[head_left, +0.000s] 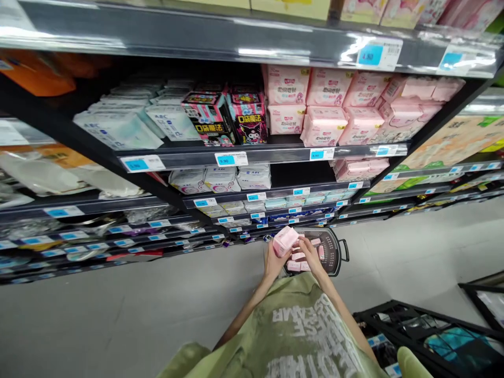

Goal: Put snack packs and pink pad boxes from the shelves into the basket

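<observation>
Shelving in dark gray runs across the far side of a store aisle, its glossy edges lined with white-and-blue price tags. Pale gray tiled floor spreads along its foot, catching soft light. On the middle shelf, white-and-blue ABC packs stand at the left, black-and-pink boxes in the center, and stacked pink packs toward the right; the shelf below carries white packs at its left and more pink ones at its right end. Orange-toned packages fill the bay farther right. Near right, a black rack holds a teal package. Close to the person's green shirt, a gray perforated basket with a black handle at its right contains several small pink packages. Over its left part is a pink soft-wrapped pack, tilted, with the grip of the left hand clamped on it. The right hand is at the pack's right side, fingers bent; whether its grip is closed on the pack I cannot tell.
</observation>
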`<state>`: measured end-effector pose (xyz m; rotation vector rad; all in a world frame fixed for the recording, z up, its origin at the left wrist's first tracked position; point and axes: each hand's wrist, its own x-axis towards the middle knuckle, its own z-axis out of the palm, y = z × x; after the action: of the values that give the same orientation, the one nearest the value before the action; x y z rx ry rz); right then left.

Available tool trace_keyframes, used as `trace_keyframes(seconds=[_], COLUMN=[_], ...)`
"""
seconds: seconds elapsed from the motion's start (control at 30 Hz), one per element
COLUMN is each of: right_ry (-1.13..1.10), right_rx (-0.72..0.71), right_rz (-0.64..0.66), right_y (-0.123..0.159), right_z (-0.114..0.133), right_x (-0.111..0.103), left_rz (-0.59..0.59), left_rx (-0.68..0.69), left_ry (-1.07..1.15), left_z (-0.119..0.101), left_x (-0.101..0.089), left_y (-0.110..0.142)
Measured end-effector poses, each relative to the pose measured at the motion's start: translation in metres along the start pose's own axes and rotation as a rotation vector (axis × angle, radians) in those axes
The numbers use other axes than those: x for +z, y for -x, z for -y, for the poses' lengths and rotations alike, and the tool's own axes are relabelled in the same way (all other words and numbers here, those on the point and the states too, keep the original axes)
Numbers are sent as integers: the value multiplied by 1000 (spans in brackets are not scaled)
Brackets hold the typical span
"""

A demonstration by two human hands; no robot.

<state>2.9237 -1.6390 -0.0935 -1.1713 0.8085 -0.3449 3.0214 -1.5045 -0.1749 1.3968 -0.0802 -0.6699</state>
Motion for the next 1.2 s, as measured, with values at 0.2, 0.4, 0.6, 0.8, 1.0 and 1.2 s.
trace_keyframes(seconds=[0.2, 0.4, 0.6, 0.8, 1.0, 1.2], right_ry=[-33, -55, -134, -219, -268, -299], right_rx=[133, 18, -102, -117, -44, 148], right_rz=[6, -110, 67, -14, -188, -378], right_y=[9, 6, 33, 57, 71, 81], right_z=[-12, -32, -26, -62, -109, -166], right_x=[-6, -33, -47, -60, -75, -99], left_rz=[177, 347, 691, 926, 921, 583], left_rx=[474, 306, -149, -18, 97, 600], left_ry=[-503, -401, -331, -818, -1051, -1039], left_z=[-25, -39, -84, -108, -121, -201], left_x=[-8, -9, -8, 18, 55, 57], left_y=[14, 13, -17, -19, -16, -83])
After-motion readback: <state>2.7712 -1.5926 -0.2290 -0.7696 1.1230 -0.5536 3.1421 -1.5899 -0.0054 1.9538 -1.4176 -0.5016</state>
